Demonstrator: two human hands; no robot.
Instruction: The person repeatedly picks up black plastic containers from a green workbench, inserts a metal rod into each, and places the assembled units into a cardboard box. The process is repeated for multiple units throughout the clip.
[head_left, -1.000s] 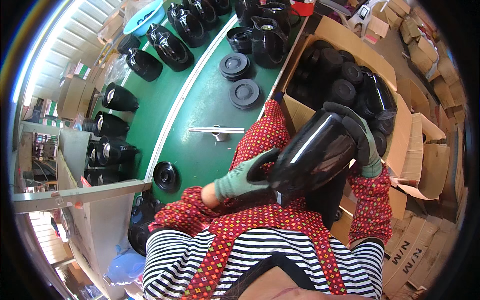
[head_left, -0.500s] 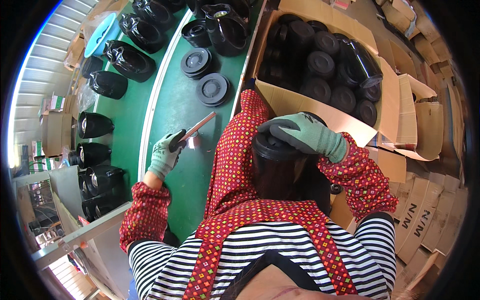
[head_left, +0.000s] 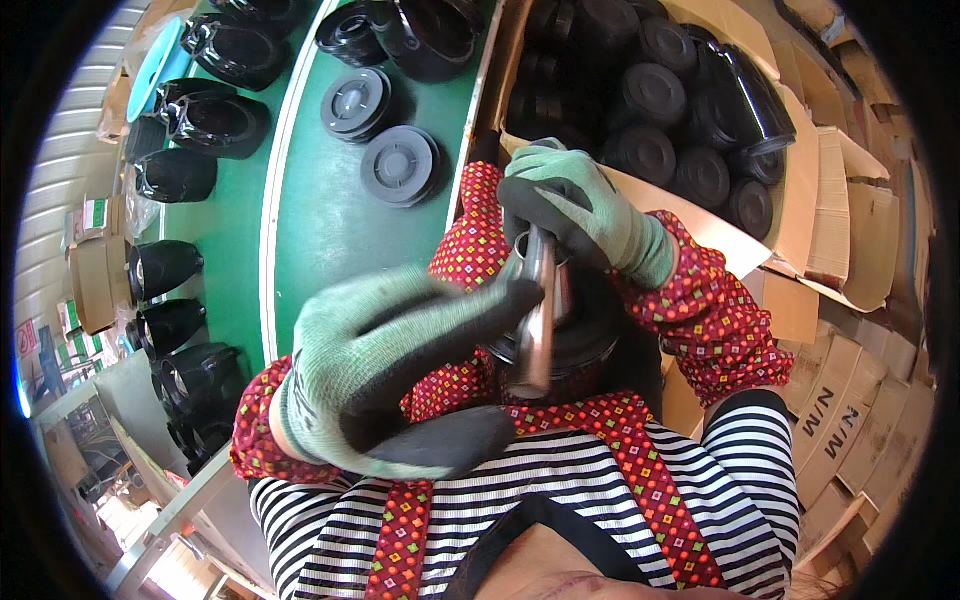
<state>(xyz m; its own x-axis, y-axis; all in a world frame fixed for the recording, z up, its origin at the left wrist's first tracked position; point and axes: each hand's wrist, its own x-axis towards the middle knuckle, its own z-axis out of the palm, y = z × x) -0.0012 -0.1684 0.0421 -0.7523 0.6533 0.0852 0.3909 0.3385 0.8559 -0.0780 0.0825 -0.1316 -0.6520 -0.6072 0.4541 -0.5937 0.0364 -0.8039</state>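
Note:
In my lap a black cylindrical vessel (head_left: 585, 350) stands upright between my knees. Over its top my gloved right hand (head_left: 580, 205) wraps its fingers round the upper end of a shiny metal rod (head_left: 540, 325), whose lower end looks coppery and points toward me. My gloved left hand (head_left: 400, 365) is on the rod's left side, blurred by motion. Its thumb and forefinger are stretched wide apart, the forefinger's tip close to the rod; whether they touch I cannot tell. Part of the vessel's top is hidden behind the right hand and the rod.
Two stacks of round black lids (head_left: 400, 165) lie on the green bench (head_left: 330, 225) at left. Black jugs (head_left: 220, 125) line its far left side, near a light-blue basin (head_left: 155, 70). A cardboard box (head_left: 780, 200) of black lidded vessels stands at right, with flattened cartons (head_left: 850, 420) beyond.
My left hand has come from over the bench to the vessel. The rod it held is now in my right hand, which has moved slightly up and left. The view has shifted.

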